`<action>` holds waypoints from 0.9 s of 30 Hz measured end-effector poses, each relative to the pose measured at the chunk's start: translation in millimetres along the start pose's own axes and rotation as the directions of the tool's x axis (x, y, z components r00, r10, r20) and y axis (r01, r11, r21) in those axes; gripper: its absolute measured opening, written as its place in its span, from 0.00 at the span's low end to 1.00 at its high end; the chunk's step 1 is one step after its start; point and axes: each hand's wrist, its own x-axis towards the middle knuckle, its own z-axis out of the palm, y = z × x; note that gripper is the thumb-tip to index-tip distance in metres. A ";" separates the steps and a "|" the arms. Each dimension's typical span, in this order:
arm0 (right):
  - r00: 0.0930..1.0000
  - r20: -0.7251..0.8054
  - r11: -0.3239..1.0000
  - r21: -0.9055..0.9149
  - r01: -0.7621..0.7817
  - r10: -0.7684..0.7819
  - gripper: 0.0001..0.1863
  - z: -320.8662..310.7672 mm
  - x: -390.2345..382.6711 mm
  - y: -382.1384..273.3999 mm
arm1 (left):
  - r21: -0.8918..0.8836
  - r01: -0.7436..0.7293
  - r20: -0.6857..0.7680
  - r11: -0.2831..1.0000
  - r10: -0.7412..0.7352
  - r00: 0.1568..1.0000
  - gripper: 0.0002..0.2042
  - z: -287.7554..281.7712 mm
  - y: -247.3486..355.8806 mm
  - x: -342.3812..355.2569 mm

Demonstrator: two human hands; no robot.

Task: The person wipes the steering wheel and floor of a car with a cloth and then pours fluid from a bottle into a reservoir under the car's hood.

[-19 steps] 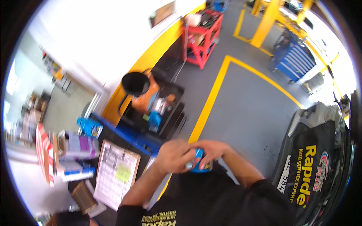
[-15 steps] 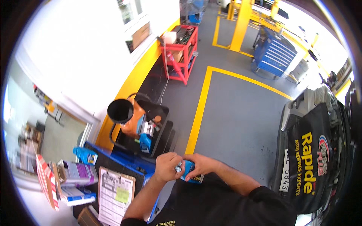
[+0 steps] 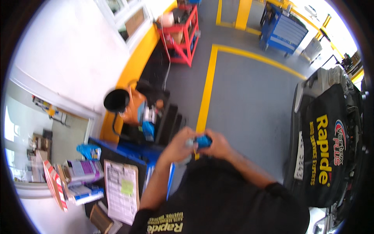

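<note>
In front of my chest, a small blue bottle (image 3: 203, 141) is held between both hands, slightly smeared by motion. My right hand (image 3: 219, 146) is closed around its body. My left hand (image 3: 180, 146) is closed with its fingers at the bottle's left end, where a pale, silvery bit shows; whether this is a cap or a seal I cannot tell. Beyond my left hand, a black cart (image 3: 166, 124) carries an orange jug (image 3: 134, 105) with a wide black funnel (image 3: 116, 100), plus another blue bottle (image 3: 148, 130).
At lower left, a clipboard with papers (image 3: 119, 191), boxes (image 3: 83, 171) and a blue bottle (image 3: 89, 151) lie on a dark-topped blue stand. A car with a black cover (image 3: 325, 144) is at right. Farther off are a red cart (image 3: 179, 39) and a blue tool cabinet (image 3: 286, 31).
Both hands and the blue bottle have risen in the picture, away from my body. The bottle has turned, so its label face no longer shows. The whole view has shifted a little.
</note>
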 end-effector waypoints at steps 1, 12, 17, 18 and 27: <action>1.000 -0.018 0.997 0.070 0.013 -0.012 0.37 -1.6 -1.5 4.0 | 0.050 0.106 0.030 0.993 -0.108 0.994 0.18 -0.5 11.1 7.0; 0.994 -0.040 0.947 0.299 0.113 -0.106 0.37 -4.4 7.8 7.6 | 0.044 0.145 0.116 0.988 -0.149 0.982 0.23 -18.1 32.1 11.8; 0.998 -0.032 0.986 0.154 0.062 -0.058 0.37 -1.9 9.8 4.3 | 0.278 0.494 -0.005 0.824 -0.513 0.858 0.16 -14.0 51.9 29.3; 0.998 -0.032 0.986 0.155 0.061 -0.057 0.37 -0.9 10.2 3.5 | 0.279 0.494 -0.004 0.823 -0.514 0.858 0.16 -12.7 52.2 28.5; 0.985 -0.170 0.970 0.239 0.035 0.006 0.36 -18.4 -27.2 -1.9 | 0.089 -0.014 0.169 0.996 -0.001 0.986 0.17 10.1 39.3 38.4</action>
